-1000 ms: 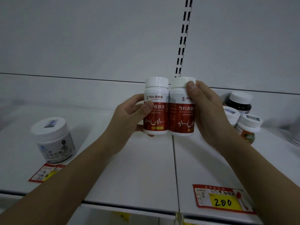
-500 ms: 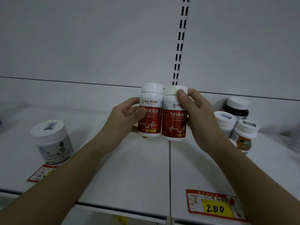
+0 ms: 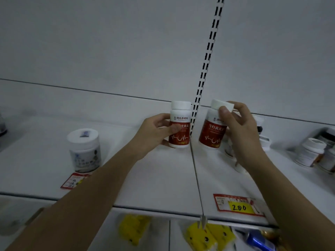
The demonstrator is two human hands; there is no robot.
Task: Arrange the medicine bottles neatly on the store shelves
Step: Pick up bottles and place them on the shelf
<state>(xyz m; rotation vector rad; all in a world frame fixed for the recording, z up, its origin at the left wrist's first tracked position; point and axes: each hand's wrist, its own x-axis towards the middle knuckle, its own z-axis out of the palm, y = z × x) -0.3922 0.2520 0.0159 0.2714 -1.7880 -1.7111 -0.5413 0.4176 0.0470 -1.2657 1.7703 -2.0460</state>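
Two white-capped bottles with red labels are over the white shelf (image 3: pixel 155 178). My left hand (image 3: pixel 154 133) grips the left red-label bottle (image 3: pixel 180 125), which is upright just left of the shelf seam, its base at the shelf surface. My right hand (image 3: pixel 239 131) grips the right red-label bottle (image 3: pixel 214 124) near its cap and shoulder; this bottle tilts, its top leaning right, and a gap separates it from the other. Whether its base touches the shelf I cannot tell.
A wide white jar (image 3: pixel 84 150) stands at the left above a red price tag (image 3: pixel 73 181). More bottles (image 3: pixel 310 153) stand and lie at the right, some hidden behind my right hand. A red and yellow "200" tag (image 3: pixel 237 205) sits on the front edge. Yellow packets (image 3: pixel 206 236) lie below.
The two bottles, pressed side by side before, have come apart. The right one has moved right and tilted; both are lower, near the shelf. The view has tipped downward.
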